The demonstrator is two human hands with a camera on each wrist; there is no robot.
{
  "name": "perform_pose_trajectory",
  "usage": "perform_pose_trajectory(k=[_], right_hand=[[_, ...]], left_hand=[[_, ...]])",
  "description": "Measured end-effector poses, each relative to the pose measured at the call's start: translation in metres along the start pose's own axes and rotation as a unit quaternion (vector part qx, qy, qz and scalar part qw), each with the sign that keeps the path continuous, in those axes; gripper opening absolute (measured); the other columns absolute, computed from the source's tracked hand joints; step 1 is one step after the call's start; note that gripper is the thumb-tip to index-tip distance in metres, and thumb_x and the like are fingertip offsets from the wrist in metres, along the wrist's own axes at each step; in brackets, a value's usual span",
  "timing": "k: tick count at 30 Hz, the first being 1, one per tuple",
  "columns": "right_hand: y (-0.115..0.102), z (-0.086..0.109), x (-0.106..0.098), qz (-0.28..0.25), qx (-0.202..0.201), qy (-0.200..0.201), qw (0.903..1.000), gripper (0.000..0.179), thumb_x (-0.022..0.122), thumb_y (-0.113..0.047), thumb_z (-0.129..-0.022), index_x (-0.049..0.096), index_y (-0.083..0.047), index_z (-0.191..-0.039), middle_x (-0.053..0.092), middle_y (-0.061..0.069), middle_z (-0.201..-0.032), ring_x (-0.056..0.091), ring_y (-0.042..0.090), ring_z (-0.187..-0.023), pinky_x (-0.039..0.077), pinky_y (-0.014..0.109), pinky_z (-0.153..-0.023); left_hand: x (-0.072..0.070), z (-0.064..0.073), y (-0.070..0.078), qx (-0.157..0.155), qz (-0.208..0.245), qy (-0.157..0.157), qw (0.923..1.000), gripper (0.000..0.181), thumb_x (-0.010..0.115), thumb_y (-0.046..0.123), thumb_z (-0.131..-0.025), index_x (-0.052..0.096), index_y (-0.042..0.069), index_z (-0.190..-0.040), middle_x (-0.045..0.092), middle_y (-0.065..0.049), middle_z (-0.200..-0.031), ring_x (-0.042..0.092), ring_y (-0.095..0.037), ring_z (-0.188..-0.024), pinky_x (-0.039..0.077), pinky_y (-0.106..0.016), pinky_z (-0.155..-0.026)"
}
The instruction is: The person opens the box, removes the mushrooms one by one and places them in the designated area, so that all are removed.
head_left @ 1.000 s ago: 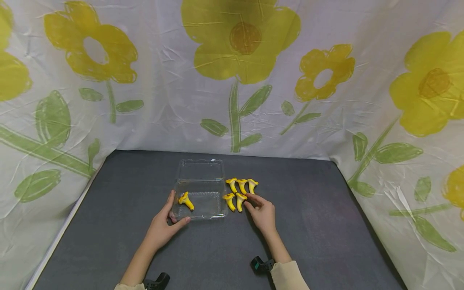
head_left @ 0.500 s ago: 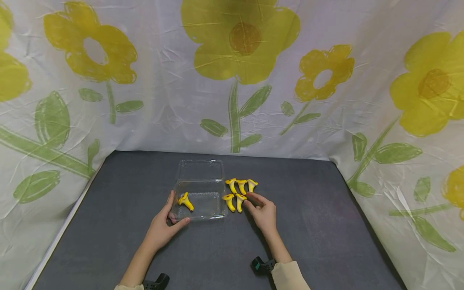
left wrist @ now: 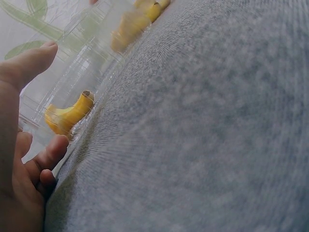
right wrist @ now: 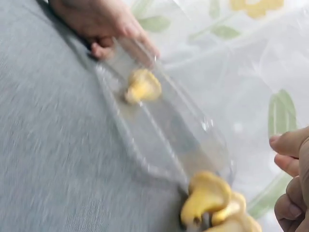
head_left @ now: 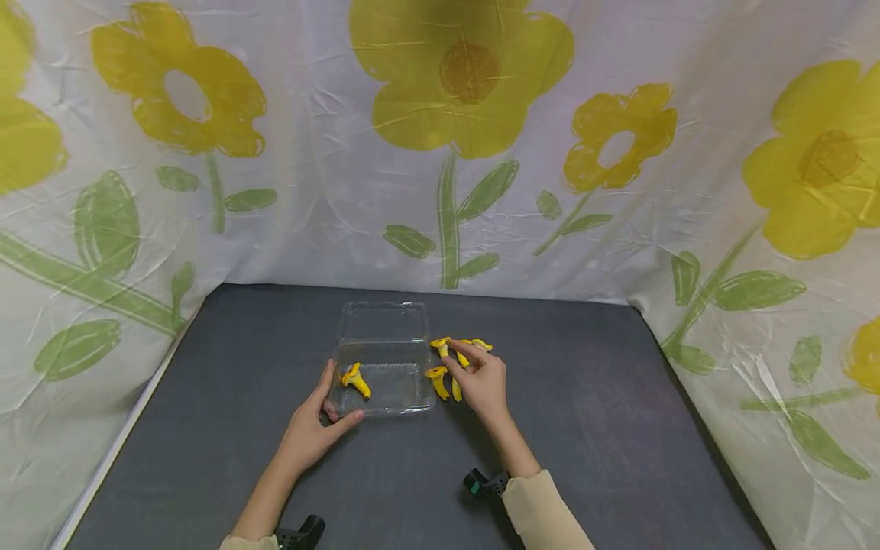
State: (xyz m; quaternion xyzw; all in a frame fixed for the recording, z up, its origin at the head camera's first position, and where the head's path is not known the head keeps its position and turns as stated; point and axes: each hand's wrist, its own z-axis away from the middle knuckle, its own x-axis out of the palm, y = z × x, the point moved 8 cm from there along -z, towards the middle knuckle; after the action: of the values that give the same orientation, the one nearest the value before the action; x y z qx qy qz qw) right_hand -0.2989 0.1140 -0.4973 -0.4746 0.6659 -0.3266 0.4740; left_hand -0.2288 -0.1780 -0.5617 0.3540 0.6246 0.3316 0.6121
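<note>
A clear plastic clamshell container (head_left: pixel 399 382) lies on the table with its lid (head_left: pixel 385 321) folded back. One yellow chanterelle mushroom (head_left: pixel 356 380) rests inside, at the left. My left hand (head_left: pixel 312 428) holds the container's near left corner, thumb at the front and fingers along the side. To the container's right lie several more mushrooms (head_left: pixel 436 380) in two rows. Above them is my right hand (head_left: pixel 483 386), thumb and forefinger extended. Between those fingertips (right wrist: pixel 276 141) nothing shows in the right wrist view, and part of the mushroom group is covered in the head view.
A dark grey cloth covers the table (head_left: pixel 619 428). White curtains (head_left: pixel 309 191) printed with yellow flowers hang behind and at both sides. Black wrist cameras (head_left: pixel 484 483) sit at both wrists.
My right hand has lifted from beside the near-row mushroom and moved up and left over the group. The left hand and container stay in place.
</note>
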Motion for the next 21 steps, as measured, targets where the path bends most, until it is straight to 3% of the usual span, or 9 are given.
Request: perform_pose_trajectory(k=[5, 19, 21], right_hand=[[-0.013, -0.008, 0.024, -0.005, 0.002, -0.029, 0.9996, 0.03, 0.083, -0.007, -0.092, 0.079, -0.001, -0.122, 0.078, 0.016, -0.12, 0.022, -0.005, -0.038, 0.027, 0.019, -0.043], [-0.03, -0.017, 0.083, 0.023, -0.014, -0.108, 0.9938, 0.032, 0.083, -0.011, -0.093, 0.079, -0.005, -0.124, 0.078, 0.011, -0.121, 0.022, -0.004, -0.036, 0.028, 0.02, -0.042], [-0.032, -0.018, 0.09, 0.023, -0.015, -0.12, 0.9924, 0.032, 0.083, -0.011, -0.094, 0.079, -0.006, -0.126, 0.078, 0.01, -0.122, 0.022, -0.003, -0.036, 0.029, 0.02, -0.041]], left_hand=[[0.0, 0.0, -0.001, -0.007, 0.0, -0.003, 1.0, 0.111, 0.084, 0.043, -0.093, 0.012, 0.016, -0.173, 0.057, -0.005, -0.1, 0.048, -0.012, -0.077, 0.041, -0.03, -0.073], [0.0, -0.002, -0.003, -0.005, 0.007, -0.004, 1.0, 0.111, 0.084, 0.043, -0.093, 0.012, 0.016, -0.173, 0.058, -0.012, -0.136, 0.05, -0.012, -0.078, 0.043, -0.03, -0.075], [0.0, -0.002, -0.003, -0.005, 0.007, -0.005, 0.9999, 0.111, 0.084, 0.043, -0.093, 0.012, 0.015, -0.173, 0.059, -0.011, -0.128, 0.05, -0.012, -0.077, 0.043, -0.03, -0.074]])
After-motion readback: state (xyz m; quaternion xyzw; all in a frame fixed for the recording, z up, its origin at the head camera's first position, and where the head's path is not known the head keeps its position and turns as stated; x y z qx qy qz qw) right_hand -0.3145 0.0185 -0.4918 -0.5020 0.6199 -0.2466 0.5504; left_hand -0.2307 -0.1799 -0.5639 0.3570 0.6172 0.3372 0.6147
